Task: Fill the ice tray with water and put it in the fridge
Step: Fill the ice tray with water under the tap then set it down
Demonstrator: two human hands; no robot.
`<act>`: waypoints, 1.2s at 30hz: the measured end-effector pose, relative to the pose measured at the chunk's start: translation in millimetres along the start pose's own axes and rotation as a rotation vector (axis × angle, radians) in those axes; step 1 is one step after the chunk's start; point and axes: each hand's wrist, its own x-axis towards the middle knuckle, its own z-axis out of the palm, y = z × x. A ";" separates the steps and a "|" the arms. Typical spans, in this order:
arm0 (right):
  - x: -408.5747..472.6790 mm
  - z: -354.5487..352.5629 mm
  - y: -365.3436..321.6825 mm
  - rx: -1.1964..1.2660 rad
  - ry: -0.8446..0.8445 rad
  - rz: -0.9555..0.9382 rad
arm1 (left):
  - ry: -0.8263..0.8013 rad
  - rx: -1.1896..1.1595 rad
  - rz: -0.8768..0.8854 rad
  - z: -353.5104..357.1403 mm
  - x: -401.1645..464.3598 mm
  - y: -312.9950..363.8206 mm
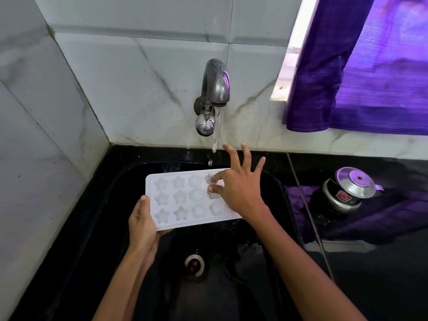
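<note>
Head view: filling step. Your left hand [142, 222] grips the white plastic star-mould ice tray [185, 199] at 9 o'clock; right hand [238, 185], fingers splayed, holds nothing. Next, level it under the tarnished metal wall tap [214, 89].

Daylight through my purple curtain [361, 72] tints everything violet; the sink [231, 286] stays dim, edges bow, and detail is soft.

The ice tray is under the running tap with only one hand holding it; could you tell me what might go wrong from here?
1. The left hand grips the ice tray by one end only, so as it fills it could tip and spill into the sink.
2. The right hand hovers over the far cells with fingers spread, where the tap water falls, and may splash it off the tray.
</note>
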 end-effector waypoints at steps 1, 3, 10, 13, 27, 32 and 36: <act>-0.1 0.6 -0.2 -0.034 -0.020 -0.013 | 0.000 -0.005 0.000 0.7 -0.6 0.6; -0.5 1.8 -0.7 -0.079 -0.041 -0.046 | 0.001 -0.012 0.000 2.7 -1.3 2.6; -0.4 -7.1 2.7 0.216 0.249 0.002 | 0.024 -0.051 0.004 9.1 -2.1 9.4; -4.4 -5.2 6.6 0.338 0.354 0.009 | 0.037 -0.080 -0.007 13.0 -0.8 11.4; -10.3 1.7 11.9 0.256 -0.003 -0.057 | 0.050 -0.096 -0.018 21.4 7.4 12.4; -8.0 -2.5 12.0 0.128 -0.081 -0.084 | 0.037 -0.103 -0.037 19.8 7.3 14.1; -9.2 -7.5 9.4 0.169 0.030 -0.084 | 0.022 -0.104 -0.047 18.4 5.4 13.2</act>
